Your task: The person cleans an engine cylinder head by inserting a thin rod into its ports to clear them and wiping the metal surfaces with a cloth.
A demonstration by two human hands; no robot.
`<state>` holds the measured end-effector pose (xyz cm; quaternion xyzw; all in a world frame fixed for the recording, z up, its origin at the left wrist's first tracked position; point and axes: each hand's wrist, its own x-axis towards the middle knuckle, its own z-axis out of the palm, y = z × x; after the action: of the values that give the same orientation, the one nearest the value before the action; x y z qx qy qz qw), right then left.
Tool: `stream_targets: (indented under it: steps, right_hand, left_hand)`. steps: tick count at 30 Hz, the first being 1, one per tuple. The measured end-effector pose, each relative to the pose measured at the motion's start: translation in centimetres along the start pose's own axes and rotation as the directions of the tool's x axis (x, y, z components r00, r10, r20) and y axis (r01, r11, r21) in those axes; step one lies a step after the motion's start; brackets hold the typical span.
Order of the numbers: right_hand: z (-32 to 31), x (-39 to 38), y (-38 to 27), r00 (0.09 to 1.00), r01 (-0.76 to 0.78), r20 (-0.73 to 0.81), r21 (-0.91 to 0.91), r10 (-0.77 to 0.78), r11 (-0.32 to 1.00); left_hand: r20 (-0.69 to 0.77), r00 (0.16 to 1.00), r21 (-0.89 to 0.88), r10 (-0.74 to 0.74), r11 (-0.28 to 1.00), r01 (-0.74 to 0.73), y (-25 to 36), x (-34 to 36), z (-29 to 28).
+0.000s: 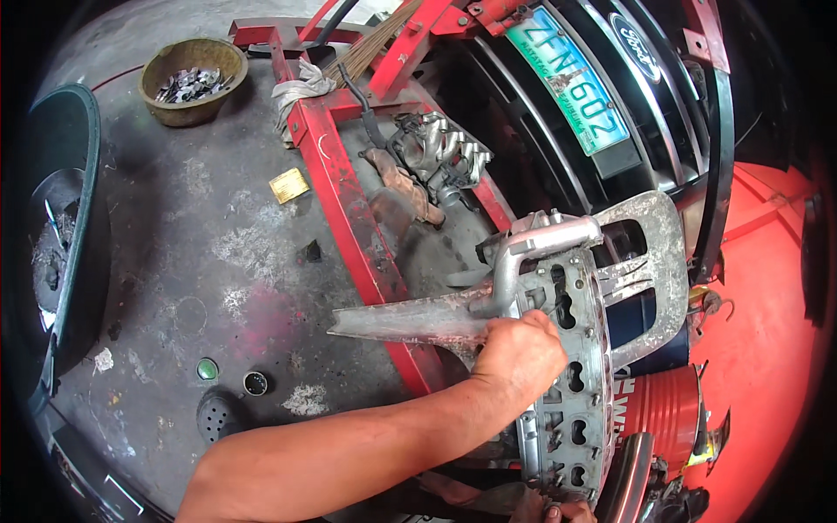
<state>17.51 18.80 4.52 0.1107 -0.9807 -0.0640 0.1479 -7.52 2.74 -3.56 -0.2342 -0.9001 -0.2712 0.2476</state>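
A long grey metal engine part (594, 383), which looks like a cylinder head with a row of oval ports, lies across a worn grey plastic chair (667, 261). A silver pipe elbow (545, 242) is fixed at its far end. My left hand (521, 350) is closed in a fist over the part's left edge, just below the elbow; whatever it grips is hidden under the fingers. At the bottom edge of the view, my right hand (568, 512) shows only as curled fingers against the part's near end. What it holds cannot be made out.
A red steel frame (344, 200) stands ahead, with an intake-like metal part (440, 148) lying inside it. A car front (558, 105) is behind. On the floor are a bowl of metal pieces (192, 83), a yellow box (289, 186), a green tub (77, 227) and a red drum (658, 410).
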Motion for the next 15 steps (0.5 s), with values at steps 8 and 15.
stream_targets:
  steps: [8, 15]
  right_hand:
    - [-0.5, 0.2, 0.0, 0.999, -0.004, 0.041, 0.039, 0.002, 0.999]
    - [-0.6, 0.0, -0.4, 0.996, -0.04, 0.076, -0.011, 0.041, 0.999]
  left_hand:
    - [0.032, 0.993, 0.201, -0.114, 0.974, 0.105, 3.5, 0.0, -0.2]
    - [0.079, 0.995, -0.032, -0.069, 0.997, 0.071, 1.1, 0.6, -2.1]
